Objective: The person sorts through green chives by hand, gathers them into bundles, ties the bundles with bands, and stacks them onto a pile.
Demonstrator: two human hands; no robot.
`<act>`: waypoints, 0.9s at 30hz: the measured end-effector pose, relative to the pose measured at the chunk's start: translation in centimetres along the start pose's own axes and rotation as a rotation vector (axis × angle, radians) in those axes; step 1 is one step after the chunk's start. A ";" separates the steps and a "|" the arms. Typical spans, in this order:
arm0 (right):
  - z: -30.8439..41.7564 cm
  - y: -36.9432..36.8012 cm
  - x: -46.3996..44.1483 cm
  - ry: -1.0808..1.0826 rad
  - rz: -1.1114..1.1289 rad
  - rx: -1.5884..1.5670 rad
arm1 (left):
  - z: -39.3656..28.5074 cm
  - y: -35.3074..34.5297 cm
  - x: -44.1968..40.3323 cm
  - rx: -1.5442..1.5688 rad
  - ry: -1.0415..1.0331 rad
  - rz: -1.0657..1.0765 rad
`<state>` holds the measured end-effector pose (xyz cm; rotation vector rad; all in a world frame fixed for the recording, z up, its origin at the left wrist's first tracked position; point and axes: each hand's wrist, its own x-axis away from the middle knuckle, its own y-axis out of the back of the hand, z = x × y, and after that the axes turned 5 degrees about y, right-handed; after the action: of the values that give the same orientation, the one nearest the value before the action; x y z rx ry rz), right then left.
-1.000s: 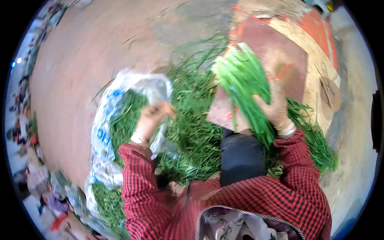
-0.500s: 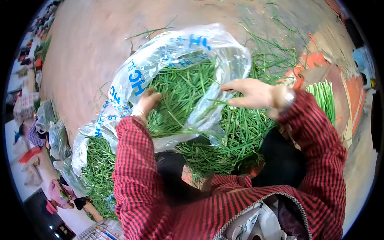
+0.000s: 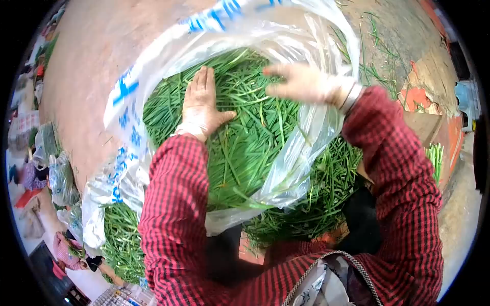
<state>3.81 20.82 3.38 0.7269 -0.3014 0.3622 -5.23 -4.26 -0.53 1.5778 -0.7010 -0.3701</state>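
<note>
A clear plastic bag point(image 3: 301, 176) with blue lettering lies wide open in front of me, filled with cut green leaves point(image 3: 250, 148) that look like garlic chives. My left hand point(image 3: 200, 104) rests palm down on the leaves inside the bag, fingers stretched and thumb out. Over the right part of the opening hovers my right hand point(image 3: 301, 84), somewhat blurred, its fingers apart and holding nothing. Whether its fingertips touch the leaves I cannot tell. More loose leaves point(image 3: 326, 188) are heaped against the bag between my knees.
Another pile of leaves point(image 3: 121, 245) lies by my left arm. A bundle of pale stems point(image 3: 435, 158) sits at the right, near orange sheeting and cardboard point(image 3: 421, 125). Stray leaves point(image 3: 377, 46) are scattered on the floor. Filled bags point(image 3: 62, 178) and a person point(image 3: 69, 250) are at far left.
My left hand has moved forward and flattened on the leaves. My right hand has gone from beside the bag's edge to over its opening. The bag's mouth is spread wider.
</note>
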 end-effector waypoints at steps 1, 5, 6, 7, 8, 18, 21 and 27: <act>-1.6 -1.4 -0.4 -0.012 0.086 0.125 | -0.2 -1.0 -0.7 -0.121 0.063 0.043; -6.1 -3.7 -1.0 -0.073 0.061 -0.104 | 1.5 -2.3 -5.1 -0.108 0.119 -0.182; -6.3 -3.5 -1.3 -0.081 0.064 -0.117 | 1.9 -1.3 -6.5 0.071 0.227 -0.041; -6.4 -3.0 -1.5 -0.110 0.044 -0.196 | 2.7 -1.3 -7.6 0.150 0.197 -0.021; -6.2 -2.5 -1.8 -0.137 0.022 -0.273 | 3.0 -1.1 -8.7 0.244 0.241 0.173; -6.1 -1.9 -5.9 -0.221 -0.461 -0.285 | 3.4 -1.8 -10.5 0.174 0.177 0.145; -6.8 -0.9 -6.4 -0.180 -0.373 -0.267 | 2.2 -2.1 -7.6 -0.182 0.168 0.095; -8.0 0.9 -6.1 -0.096 -0.233 -0.284 | 9.9 -5.9 -10.0 -0.166 -0.025 0.199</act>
<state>-0.93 25.69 -4.17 0.4931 -0.3470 0.0608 -17.62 -5.58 -9.35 1.3360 -0.8177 -0.2932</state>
